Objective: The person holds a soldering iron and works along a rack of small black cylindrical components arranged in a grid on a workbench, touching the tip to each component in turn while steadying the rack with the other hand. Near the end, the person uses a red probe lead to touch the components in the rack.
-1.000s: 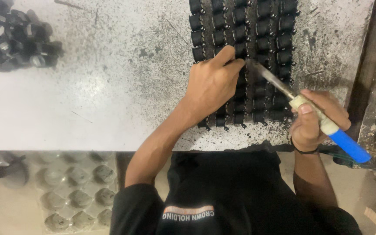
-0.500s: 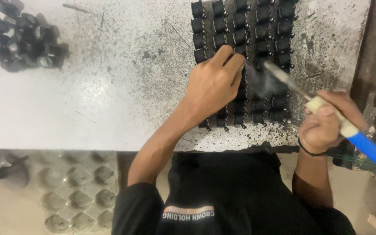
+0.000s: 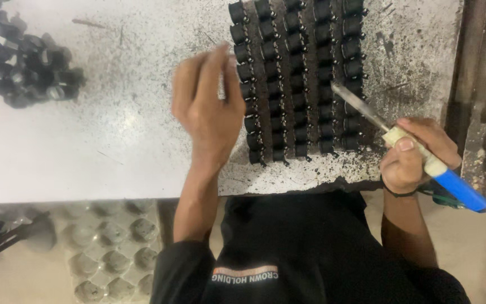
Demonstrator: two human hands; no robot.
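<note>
One soldering iron (image 3: 400, 141) sits at the right of the frame, its long axis slanting from the blue handle at lower right up to the metal tip at upper left. The tip reaches the right edge of a block of small black parts (image 3: 299, 79), laid in five columns running up and down the upper middle of the frame; the exact count per column is hard to tell. The right hand (image 3: 414, 155) is closed around the iron's pale grip. The left hand (image 3: 209, 110) hovers just left of the block, blurred, fingers loosely open, holding nothing I can see. One loose heap of black parts (image 3: 23, 70) lies at upper left on the white, speckled bench (image 3: 113, 146).
</note>
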